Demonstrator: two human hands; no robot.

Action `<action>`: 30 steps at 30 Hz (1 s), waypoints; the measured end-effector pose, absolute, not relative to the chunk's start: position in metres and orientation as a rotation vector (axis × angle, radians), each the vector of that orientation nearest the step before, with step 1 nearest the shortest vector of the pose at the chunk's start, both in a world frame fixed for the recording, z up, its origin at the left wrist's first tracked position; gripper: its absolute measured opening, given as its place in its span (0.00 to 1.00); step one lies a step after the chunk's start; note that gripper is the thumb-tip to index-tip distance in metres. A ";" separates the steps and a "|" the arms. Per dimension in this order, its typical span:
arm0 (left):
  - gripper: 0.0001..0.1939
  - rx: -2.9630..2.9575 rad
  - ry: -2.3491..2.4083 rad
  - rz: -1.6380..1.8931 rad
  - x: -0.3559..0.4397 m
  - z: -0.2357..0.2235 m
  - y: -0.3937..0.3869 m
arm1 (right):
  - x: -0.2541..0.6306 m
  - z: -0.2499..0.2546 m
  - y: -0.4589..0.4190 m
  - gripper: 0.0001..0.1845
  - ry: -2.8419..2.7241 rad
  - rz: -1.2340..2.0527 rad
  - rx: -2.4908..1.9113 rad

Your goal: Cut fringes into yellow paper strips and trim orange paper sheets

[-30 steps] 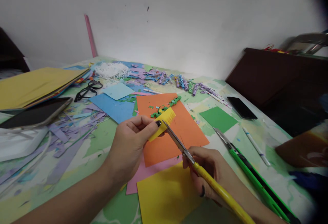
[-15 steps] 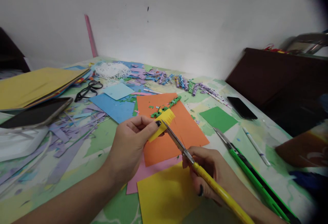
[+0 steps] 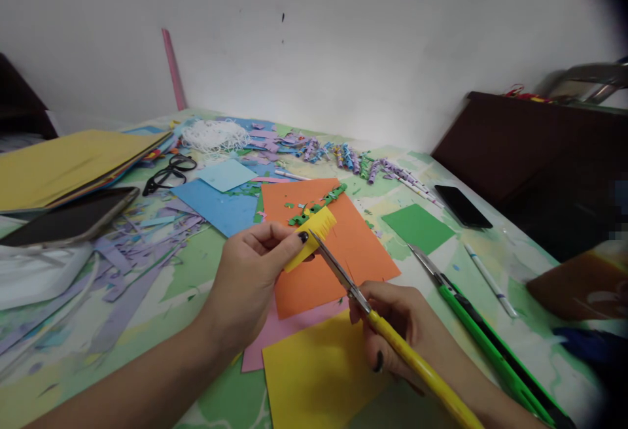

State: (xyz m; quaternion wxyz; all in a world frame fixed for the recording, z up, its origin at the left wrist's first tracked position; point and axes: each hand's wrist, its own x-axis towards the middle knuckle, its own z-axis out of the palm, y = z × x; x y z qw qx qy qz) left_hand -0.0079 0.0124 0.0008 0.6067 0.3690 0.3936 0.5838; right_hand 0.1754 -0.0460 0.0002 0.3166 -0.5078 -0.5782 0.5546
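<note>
Pinched between the thumb and fingers of my left hand (image 3: pixel 250 278) is a small yellow paper strip (image 3: pixel 316 229) with a row of short cuts along its right part. My right hand (image 3: pixel 400 331) grips yellow-handled scissors (image 3: pixel 360 298), whose blade tips meet the strip's lower edge close to my left thumb. Beneath the strip lies an orange paper sheet (image 3: pixel 318 291), bearing a curled, fringed green paper piece (image 3: pixel 328 200). A pink sheet (image 3: pixel 269 337) and a yellow sheet (image 3: pixel 314 377) lie nearer me, partly under my right hand.
To the right are a green box cutter (image 3: pixel 481 331) with its blade out, a green paper square (image 3: pixel 418 228), a paper stick (image 3: pixel 490 282) and a phone (image 3: pixel 462 206). Leftward lie another phone (image 3: pixel 78 213), glasses (image 3: pixel 169 174) and purple scraps (image 3: pixel 132 272). Tangled white string (image 3: pixel 213 135) sits behind.
My right thumb has shifted slightly left on the scissors, and the handle has swung a little with it. The strip and my left hand stay almost still.
</note>
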 end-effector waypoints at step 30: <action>0.07 0.834 0.947 1.346 -0.007 0.004 0.012 | 0.175 0.001 -0.046 0.29 -1.506 1.448 -1.370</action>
